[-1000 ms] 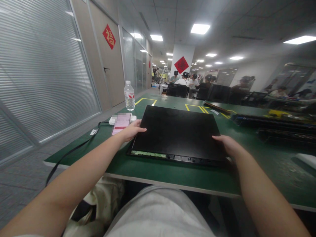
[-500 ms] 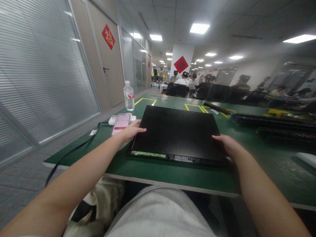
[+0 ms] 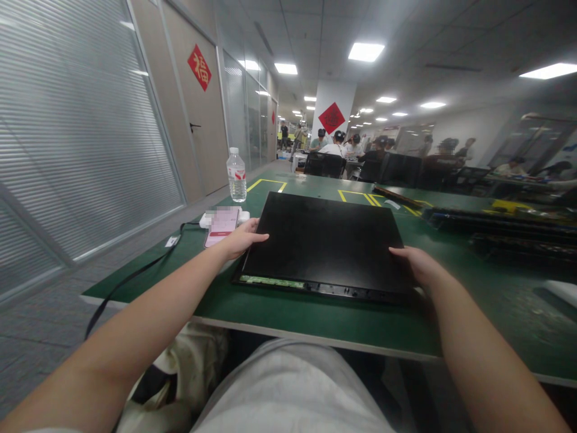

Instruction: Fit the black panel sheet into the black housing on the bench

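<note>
A black flat display panel [image 3: 327, 243] lies before me at the table's near side, a green circuit strip [image 3: 271, 282] showing along its front left edge. My left hand [image 3: 243, 239] grips the panel's left edge, thumb on top and the other fingers mostly hidden beneath or beside it. On the opposite edge my right hand [image 3: 417, 264] holds on in the same way, its thumb on the dark surface and its fingers out of sight. A darker frame edge shows under the panel along the front.
Left of the panel are a phone [image 3: 222, 227], a white power strip [image 3: 244, 216] with a black cable [image 3: 135, 273], and a water bottle [image 3: 237, 175]. Dark long parts [image 3: 496, 221] lie on the green table [image 3: 315, 322] at right, near a white object [image 3: 563, 296]. People sit farther back.
Both hands keep their hold and the panel stays in place. The whole view has shifted very slightly; some people in the background have moved.
</note>
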Available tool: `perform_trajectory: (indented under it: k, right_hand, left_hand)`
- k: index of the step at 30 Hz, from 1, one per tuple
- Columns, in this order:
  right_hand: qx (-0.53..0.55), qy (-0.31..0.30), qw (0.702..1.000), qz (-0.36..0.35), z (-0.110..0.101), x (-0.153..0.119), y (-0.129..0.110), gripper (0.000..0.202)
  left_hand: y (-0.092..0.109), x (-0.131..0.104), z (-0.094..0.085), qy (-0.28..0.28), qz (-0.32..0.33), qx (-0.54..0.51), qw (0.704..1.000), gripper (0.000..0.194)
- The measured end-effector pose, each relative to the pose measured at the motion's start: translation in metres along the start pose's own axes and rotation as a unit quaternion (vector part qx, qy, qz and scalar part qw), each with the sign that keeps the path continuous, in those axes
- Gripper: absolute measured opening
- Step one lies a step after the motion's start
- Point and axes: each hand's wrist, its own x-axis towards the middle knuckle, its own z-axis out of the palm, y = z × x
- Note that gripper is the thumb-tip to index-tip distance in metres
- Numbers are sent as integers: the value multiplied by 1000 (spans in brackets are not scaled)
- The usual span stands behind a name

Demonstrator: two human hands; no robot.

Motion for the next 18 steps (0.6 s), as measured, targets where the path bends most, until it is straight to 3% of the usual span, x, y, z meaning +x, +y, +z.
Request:
perform_trajectory:
  k: [18]
  right_hand:
    - [-6, -9, 1000, 4, -5, 8, 5, 17]
  left_hand:
    - [4, -2, 3, 7, -15, 16, 1000, 45]
